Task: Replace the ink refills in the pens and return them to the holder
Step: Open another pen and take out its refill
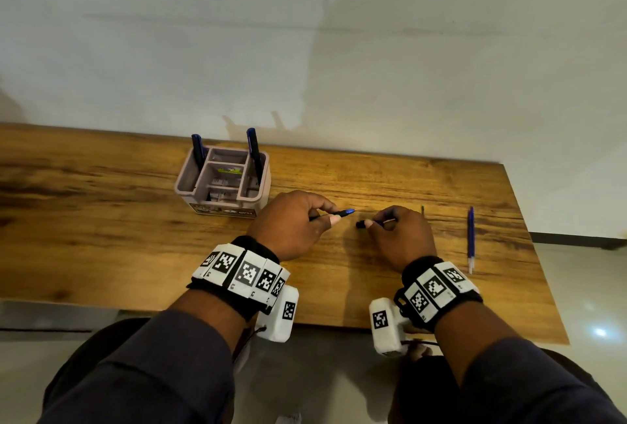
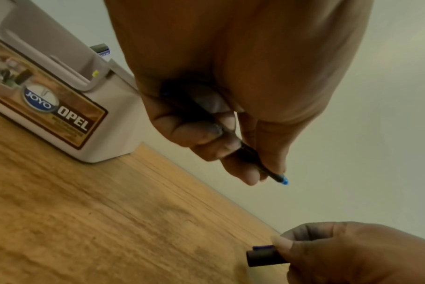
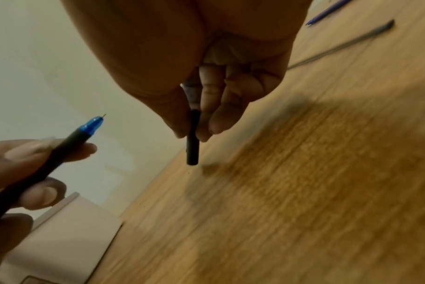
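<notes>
Wooden table point(image 1: 339, 271) against pale wall point(image 1: 305, 50)

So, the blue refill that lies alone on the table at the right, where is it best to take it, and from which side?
Probably at the middle of the blue refill, pinched across its thin width from straight above with the right hand, which is nearer. It lies flat on the table, its long axis running away from the person, with bare wood on both sides, so thumb and finger have room. The right hand holds the black cap now.
</notes>
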Demonstrator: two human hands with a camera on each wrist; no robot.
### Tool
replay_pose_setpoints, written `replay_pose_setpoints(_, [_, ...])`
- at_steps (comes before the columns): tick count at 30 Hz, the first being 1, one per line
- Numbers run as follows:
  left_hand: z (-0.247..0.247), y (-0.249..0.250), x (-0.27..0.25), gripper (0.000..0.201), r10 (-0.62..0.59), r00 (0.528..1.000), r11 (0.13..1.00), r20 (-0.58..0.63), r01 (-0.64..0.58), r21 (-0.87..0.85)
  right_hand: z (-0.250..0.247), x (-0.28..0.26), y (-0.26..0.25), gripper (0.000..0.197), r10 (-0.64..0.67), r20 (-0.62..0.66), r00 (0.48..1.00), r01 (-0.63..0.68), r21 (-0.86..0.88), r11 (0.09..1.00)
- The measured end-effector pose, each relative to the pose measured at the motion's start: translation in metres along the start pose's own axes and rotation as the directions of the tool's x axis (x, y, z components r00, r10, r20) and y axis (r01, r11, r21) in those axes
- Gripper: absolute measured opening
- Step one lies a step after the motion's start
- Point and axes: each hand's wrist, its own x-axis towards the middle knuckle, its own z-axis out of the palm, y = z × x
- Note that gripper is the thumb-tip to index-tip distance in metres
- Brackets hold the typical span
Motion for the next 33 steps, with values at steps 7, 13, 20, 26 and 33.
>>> replay_pose_setpoints(7, [-0.003, -0.002, 0.000, 0.017, -0.005, 1.000, 1.000, 0.022, 0.005, -0.018, 0.004, 0.006, 0.002, 0.016, 0.022, 0.035, 0.999, -0.018, -0.096, 0.995])
replay_pose_setpoints(13, [-0.002, -0.002, 0.001, 0.013, -0.037, 0.999, 0.999, 0.021, 0.038, -0.011, 0.006, 0.013, 0.004, 0.019, 0.058, 0.023, 0.998, -0.056, -0.096, 0.994])
replay_pose_setpoints(20, [0.000, 0.000, -0.001, 0.011, -0.024, 0.999, 0.999, 0.031, 0.025, -0.029, 0.000, 0.011, -0.002, 0.026, -0.006, -0.026, 1.000, 0.004, -0.098, 0.995])
replay_pose_setpoints(26, [0.003, 0.000, -0.001, 0.011, 0.103, 0.994, 0.992, 0.022, -0.101, -0.068, -0.013, -0.015, -0.032, 0.054, -0.215, 0.211, 0.954, 0.196, 0.108, 0.975])
replay_pose_setpoints(33, [0.001, 0.003, -0.001, 0.014, 0.258, 0.965, 0.952, 0.038, -0.247, -0.181, -0.033, -0.018, -0.036, 0.041, -0.434, 0.215, 0.875, 0.413, 0.135, 0.901])
